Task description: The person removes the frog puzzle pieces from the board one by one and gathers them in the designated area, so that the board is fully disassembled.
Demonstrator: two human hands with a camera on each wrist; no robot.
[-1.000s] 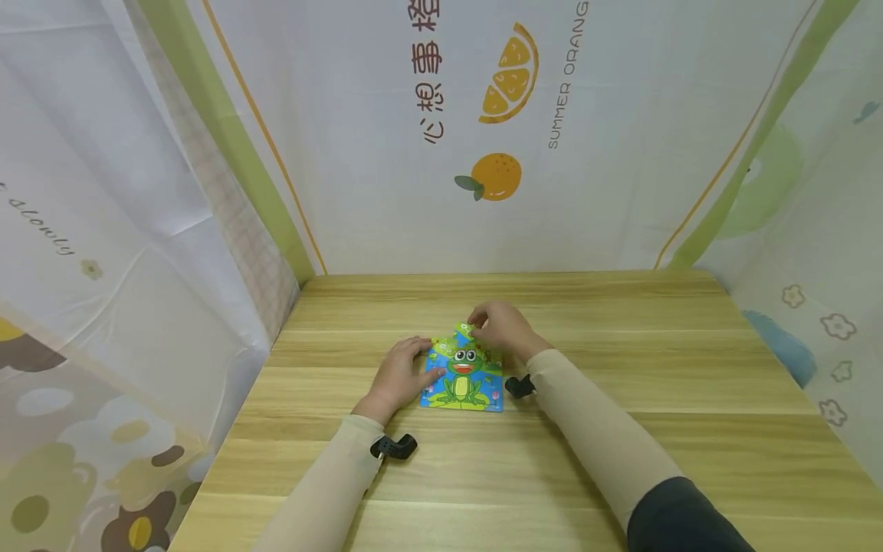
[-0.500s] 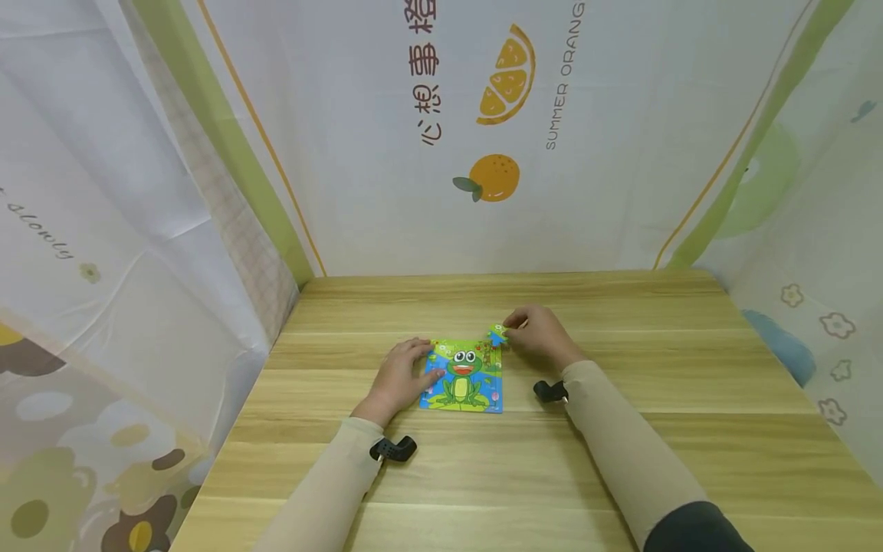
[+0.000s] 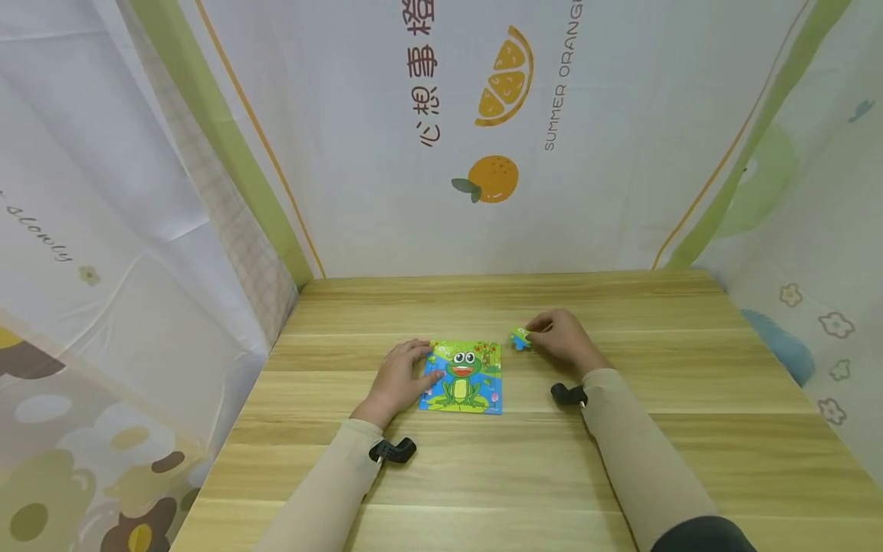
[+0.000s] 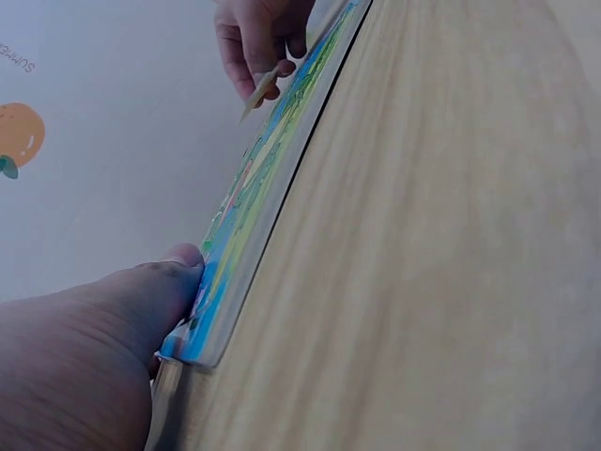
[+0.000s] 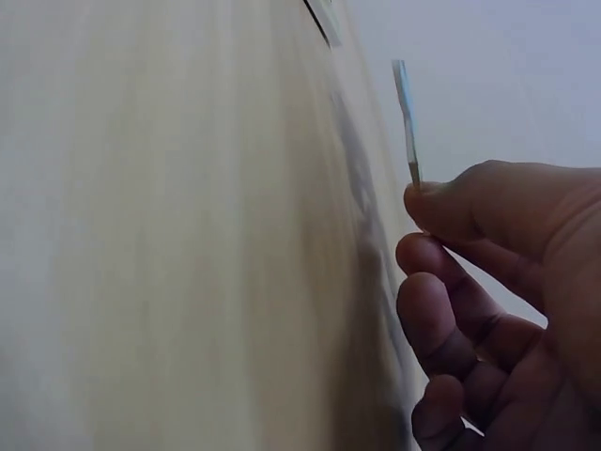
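A square jigsaw puzzle [image 3: 461, 389] with a green frog on blue lies on the wooden table. My left hand [image 3: 396, 383] rests along its left side, thumb over the front and fingers at the upper left corner. In the left wrist view the thumb [image 4: 178, 268] lies against the puzzle's edge. Right of the puzzle's top corner, my right hand [image 3: 562, 337] pinches a small green and blue puzzle piece [image 3: 520, 339]. Seen edge-on in the right wrist view, the piece [image 5: 406, 113] stands up from between thumb and forefinger, the other fingers curled below.
The wooden table [image 3: 441, 475] reaches back to a hanging white cloth [image 3: 386, 215] printed with oranges. More patterned cloths hang at the left and right. Each wrist carries a small black camera mount, such as the left mount [image 3: 395, 450].
My right hand has moved from above the puzzle's top edge out to the right, carrying the puzzle piece with it. The left hand and the puzzle have stayed in place.
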